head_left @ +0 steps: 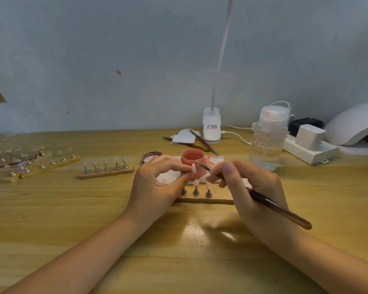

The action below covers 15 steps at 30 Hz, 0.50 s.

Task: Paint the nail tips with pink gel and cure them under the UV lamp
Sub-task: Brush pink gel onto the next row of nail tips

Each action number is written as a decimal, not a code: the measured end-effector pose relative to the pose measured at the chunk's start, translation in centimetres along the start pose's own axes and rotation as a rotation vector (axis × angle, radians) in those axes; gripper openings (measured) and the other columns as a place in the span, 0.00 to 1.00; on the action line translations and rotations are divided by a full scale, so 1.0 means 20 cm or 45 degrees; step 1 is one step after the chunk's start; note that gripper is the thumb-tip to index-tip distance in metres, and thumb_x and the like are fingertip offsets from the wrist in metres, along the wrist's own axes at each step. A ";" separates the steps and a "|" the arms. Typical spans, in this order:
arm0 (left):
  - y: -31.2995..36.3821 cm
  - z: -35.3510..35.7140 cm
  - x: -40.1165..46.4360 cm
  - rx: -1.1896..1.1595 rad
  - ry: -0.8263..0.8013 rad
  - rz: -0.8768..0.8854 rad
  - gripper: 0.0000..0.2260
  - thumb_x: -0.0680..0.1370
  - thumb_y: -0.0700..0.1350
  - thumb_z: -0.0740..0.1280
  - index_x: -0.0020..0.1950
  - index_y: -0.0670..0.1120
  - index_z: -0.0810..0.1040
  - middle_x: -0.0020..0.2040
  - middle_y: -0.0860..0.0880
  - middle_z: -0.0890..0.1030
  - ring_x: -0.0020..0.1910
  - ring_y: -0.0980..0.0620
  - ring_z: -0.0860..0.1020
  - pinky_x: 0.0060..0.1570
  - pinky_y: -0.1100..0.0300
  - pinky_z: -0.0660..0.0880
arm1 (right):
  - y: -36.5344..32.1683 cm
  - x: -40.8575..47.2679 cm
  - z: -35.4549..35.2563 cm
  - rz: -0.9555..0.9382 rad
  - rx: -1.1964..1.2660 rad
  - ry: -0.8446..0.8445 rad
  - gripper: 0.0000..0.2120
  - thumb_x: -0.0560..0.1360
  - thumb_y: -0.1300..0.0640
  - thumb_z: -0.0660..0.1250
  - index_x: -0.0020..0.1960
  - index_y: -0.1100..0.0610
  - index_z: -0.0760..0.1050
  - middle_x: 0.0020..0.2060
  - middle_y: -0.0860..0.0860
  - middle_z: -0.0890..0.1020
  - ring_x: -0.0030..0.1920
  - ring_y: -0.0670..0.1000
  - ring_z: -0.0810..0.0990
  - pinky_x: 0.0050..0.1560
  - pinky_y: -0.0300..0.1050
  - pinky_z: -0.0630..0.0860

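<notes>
At frame centre we pinch a tip (193, 168) in our left hand (157, 183); our right hand (251, 187) grips the brush (270, 203). It looks light, slick, best held by edges.

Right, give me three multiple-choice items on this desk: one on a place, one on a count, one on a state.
1. Where is the UV lamp?
A. far right
B. far left
C. centre front

2. How many nail stands are on the wooden strip just left of the left hand?
A. two
B. five
C. nine

3. The pink gel jar is:
A. capped
B. tipped over
C. open

Answers: 1 A, it sits at the right edge beside the power strip. 2 B, five stand in a row. 3 C, its gel is exposed.
</notes>
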<state>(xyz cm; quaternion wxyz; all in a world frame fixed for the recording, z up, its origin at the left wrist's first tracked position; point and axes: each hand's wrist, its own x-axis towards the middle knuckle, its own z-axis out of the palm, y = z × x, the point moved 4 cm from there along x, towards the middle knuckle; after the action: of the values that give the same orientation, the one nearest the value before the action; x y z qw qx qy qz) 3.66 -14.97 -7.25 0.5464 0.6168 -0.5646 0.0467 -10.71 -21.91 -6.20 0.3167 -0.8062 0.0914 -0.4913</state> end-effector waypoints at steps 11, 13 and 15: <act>0.02 0.00 0.00 -0.040 -0.004 0.034 0.13 0.70 0.34 0.71 0.46 0.51 0.80 0.43 0.58 0.81 0.47 0.63 0.79 0.49 0.70 0.73 | -0.01 -0.02 -0.03 -0.061 0.029 0.067 0.16 0.78 0.47 0.53 0.41 0.50 0.76 0.35 0.41 0.80 0.39 0.36 0.78 0.40 0.27 0.71; 0.02 0.00 0.00 -0.045 -0.023 0.046 0.12 0.70 0.34 0.70 0.47 0.50 0.80 0.44 0.57 0.81 0.49 0.62 0.78 0.50 0.70 0.72 | -0.01 -0.02 -0.03 -0.053 0.008 0.057 0.17 0.78 0.44 0.51 0.41 0.48 0.75 0.35 0.42 0.80 0.39 0.37 0.78 0.41 0.29 0.72; 0.01 0.01 0.00 -0.047 -0.047 0.039 0.12 0.71 0.35 0.70 0.48 0.51 0.80 0.45 0.56 0.80 0.49 0.63 0.76 0.49 0.73 0.71 | -0.01 -0.02 -0.02 -0.043 0.005 0.048 0.17 0.78 0.42 0.50 0.41 0.46 0.74 0.35 0.42 0.81 0.39 0.38 0.79 0.41 0.31 0.73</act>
<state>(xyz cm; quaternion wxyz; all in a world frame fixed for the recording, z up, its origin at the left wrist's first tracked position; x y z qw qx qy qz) 3.40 -15.01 -7.20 0.5463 0.5986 -0.5849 0.0332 -11.32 -21.81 -6.33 0.3081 -0.7977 0.0828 -0.5117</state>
